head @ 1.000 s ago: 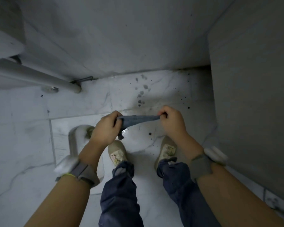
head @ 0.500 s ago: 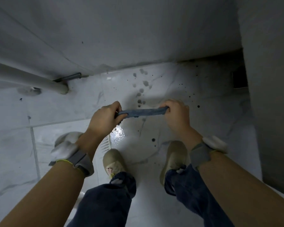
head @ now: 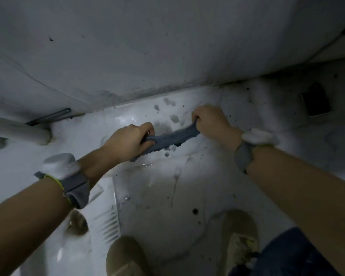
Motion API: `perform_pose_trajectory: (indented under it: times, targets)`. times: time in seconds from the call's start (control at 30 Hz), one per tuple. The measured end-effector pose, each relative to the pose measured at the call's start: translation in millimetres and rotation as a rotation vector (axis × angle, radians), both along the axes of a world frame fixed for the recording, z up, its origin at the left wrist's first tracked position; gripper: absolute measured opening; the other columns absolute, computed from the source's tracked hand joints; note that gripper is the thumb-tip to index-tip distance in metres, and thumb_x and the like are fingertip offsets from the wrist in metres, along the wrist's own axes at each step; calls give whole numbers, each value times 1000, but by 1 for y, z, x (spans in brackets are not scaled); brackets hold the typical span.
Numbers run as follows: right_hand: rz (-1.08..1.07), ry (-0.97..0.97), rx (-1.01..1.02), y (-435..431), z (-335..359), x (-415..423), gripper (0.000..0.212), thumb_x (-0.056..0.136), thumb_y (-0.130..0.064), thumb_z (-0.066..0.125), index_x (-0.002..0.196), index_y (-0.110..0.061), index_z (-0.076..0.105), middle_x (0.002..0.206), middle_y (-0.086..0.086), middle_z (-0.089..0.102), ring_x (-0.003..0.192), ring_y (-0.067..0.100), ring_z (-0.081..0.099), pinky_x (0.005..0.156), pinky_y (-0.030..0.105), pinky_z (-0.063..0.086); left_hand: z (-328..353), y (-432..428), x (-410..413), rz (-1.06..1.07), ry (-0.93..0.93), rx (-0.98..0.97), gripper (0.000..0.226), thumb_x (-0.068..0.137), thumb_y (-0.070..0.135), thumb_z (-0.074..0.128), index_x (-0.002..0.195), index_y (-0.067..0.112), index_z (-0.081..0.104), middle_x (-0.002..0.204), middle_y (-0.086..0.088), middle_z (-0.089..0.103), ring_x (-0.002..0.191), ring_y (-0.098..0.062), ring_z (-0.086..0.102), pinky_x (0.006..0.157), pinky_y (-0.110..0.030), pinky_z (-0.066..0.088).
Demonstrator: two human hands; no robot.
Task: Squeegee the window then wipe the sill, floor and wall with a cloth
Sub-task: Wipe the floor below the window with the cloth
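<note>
At centre frame: we hold the blue-grey cloth [head: 168, 138] stretched above the white floor [head: 167, 196].
Left hand [head: 130, 139]: our fist is clenched round the cloth's 8 o'clock end, with a ragged tail hanging below it.
Right hand [head: 210, 120]: our fingers are curled tight round the 2 o'clock end.
Cloth: twisted into a taut rope between both fists, clear of the tiles.
Floor: wet sheen and dark specks, with grey blotches near 12 o'clock of the cloth.
Wall [head: 147, 46]: grey, meeting the floor just beyond our hands.
Pipe [head: 16, 129]: white, at 9 o'clock.
Shoes [head: 239, 238]: tan, at 6 o'clock.
Wristbands [head: 76, 186]: grey, one on each wrist.
</note>
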State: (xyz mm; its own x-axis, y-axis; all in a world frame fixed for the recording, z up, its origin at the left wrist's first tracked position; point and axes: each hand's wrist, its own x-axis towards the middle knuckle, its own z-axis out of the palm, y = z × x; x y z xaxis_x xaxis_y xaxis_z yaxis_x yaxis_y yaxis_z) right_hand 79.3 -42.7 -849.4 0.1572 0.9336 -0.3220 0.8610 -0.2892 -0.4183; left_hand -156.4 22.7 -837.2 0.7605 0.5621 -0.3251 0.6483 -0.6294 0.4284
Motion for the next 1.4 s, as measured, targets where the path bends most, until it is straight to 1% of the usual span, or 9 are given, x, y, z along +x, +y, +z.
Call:
perform_pose_trajectory:
  times: [0.3,0.43,0.6,0.73,0.83,0.97,1.13,1.27,1.4]
  targets:
    - [685,-403,-80,24,-23,-1,14,80,-8,48,84,-14,59,93,5,63,93,27,48,79,37,24,-40,7,-8,-235,-37,90,16,97,25,48,93,16,61,78,6,58,65,-15,53,53,-24,34]
    - [889,-433,-111,6,-4,-4,22,85,-23,49,105,-18,56,98,4,56,95,27,48,83,40,27,-41,-9,-15,-241,-42,80,30,98,34,39,99,10,56,58,8,45,53,-20,44,44,-22,25]
    - [1190,-326,263,-51,-37,11,28,75,-13,62,100,-25,64,80,1,60,68,21,56,65,31,39,-54,-43,-24,-478,-85,140,34,98,31,33,125,17,46,69,-10,61,50,-21,52,47,-26,33]
    - [1296,-84,297,-90,-70,17,25,88,-5,48,104,-15,64,99,7,65,81,26,62,70,33,51,-64,-84,-19,-699,-33,30,63,77,1,72,133,10,46,93,-14,64,64,-25,61,49,-30,48]
    - [1329,94,210,-116,-85,8,25,83,0,59,106,-7,65,109,11,66,89,27,66,73,34,56,-79,-111,-26,-752,-202,30,32,76,7,57,105,9,69,101,-13,70,69,-19,70,50,-22,52]
    - [1379,150,32,-146,-102,9,38,69,1,76,105,-3,67,115,13,66,88,27,69,66,36,59,-96,-159,-5,-928,-4,14,41,100,16,36,140,9,41,148,-10,36,128,-22,43,101,-26,35]
    - [1407,156,-46,-166,-132,10,33,75,2,70,107,3,65,122,20,61,100,32,65,73,42,58,-143,-189,-12,-1151,117,-20,38,64,54,79,95,34,74,103,15,69,107,-8,62,99,-24,40]
    - [1438,130,63,-147,-124,13,20,78,-6,64,97,-4,70,113,13,67,98,25,67,78,35,57,-135,-168,-4,-1012,1,-14,27,80,28,53,91,21,76,105,2,71,98,-13,67,77,-19,51]
    - [1255,43,202,-80,-121,29,37,92,-13,34,97,-2,69,110,13,68,84,23,69,69,28,56,-139,-94,11,-793,-160,287,32,88,8,44,106,11,71,116,-3,68,108,-15,63,92,-23,44]
